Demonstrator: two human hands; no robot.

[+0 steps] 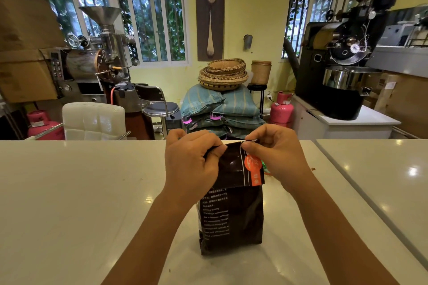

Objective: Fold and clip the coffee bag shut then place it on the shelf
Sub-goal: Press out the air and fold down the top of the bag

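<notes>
Folding step: left hand [190,164] and right hand [275,157] pinch the bag [231,215] top's folded edge, upright on the tabletop [69,192]; next, I judge, crease flat and clip; no clip clearly seen.

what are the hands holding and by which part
Both hold the upright dark brown foil coffee bag by its folded top edge: left hand pinches the left corner, right hand the right.

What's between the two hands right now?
In the head view, only the folded top edge of the coffee bag spans between the left hand and right hand; both pinch it.
</notes>
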